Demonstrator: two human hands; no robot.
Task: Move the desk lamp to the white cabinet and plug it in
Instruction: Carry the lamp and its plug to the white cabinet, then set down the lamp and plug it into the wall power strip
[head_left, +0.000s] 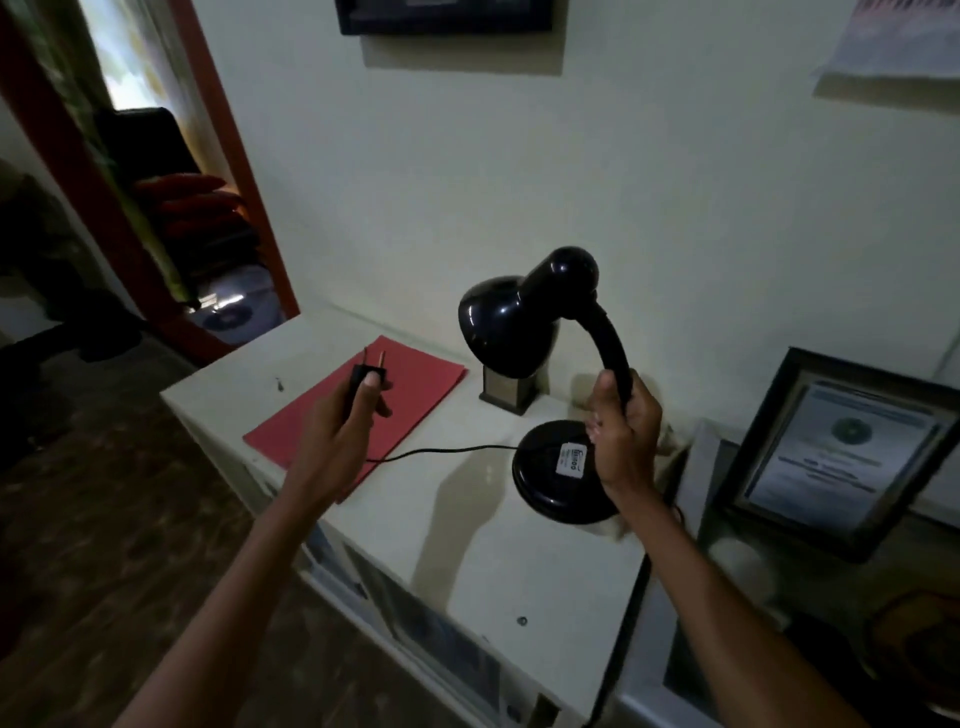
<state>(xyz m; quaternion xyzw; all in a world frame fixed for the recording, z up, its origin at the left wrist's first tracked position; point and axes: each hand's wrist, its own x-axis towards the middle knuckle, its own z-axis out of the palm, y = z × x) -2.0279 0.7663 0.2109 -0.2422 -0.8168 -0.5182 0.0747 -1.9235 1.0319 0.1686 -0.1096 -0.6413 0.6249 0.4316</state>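
A black desk lamp (524, 317) with a round base (545, 483) is over the right part of the white cabinet top (467, 545). My right hand (623, 431) is closed around its curved neck, just above the base. I cannot tell whether the base rests on the top or hovers slightly. My left hand (345, 415) holds the black two-pin plug (363, 371), pins pointing up and away. The thin black cord (441, 451) runs from the base to my left hand. No socket shows in this view.
A red folder (410, 384) lies on the cabinet's left half. A small block-shaped object (506, 392) stands by the wall behind the lamp shade. A framed certificate (841, 452) leans at the right. A doorway (171, 208) opens at the left over a dark wooden floor.
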